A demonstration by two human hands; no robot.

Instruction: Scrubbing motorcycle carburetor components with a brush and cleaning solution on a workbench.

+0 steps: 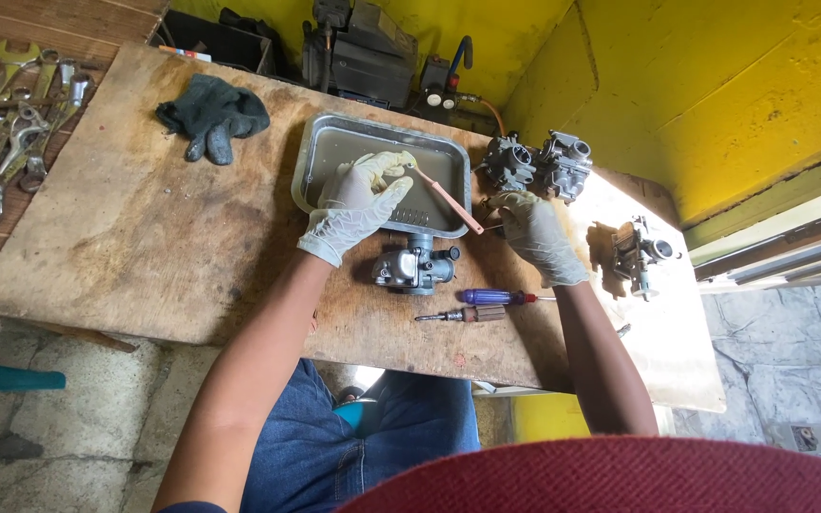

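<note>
Worn wooden bench (144, 237); my left hand (358, 204) grips a pink brush (448, 201) over the tray (308, 157); right hand (534, 233) pinches a thin part I cannot identify; carburetor (413, 266) could get nudged off.

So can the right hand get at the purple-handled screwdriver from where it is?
Probably yes: the right hand rests on the board just above the purple-handled screwdriver, with bare wood between them.

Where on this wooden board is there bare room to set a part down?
Bare: the wooden board between the dark cloth gloves and its near edge. Crowded: around the metal tray, grey carburettor, two screwdrivers and both gloved hands.
</note>
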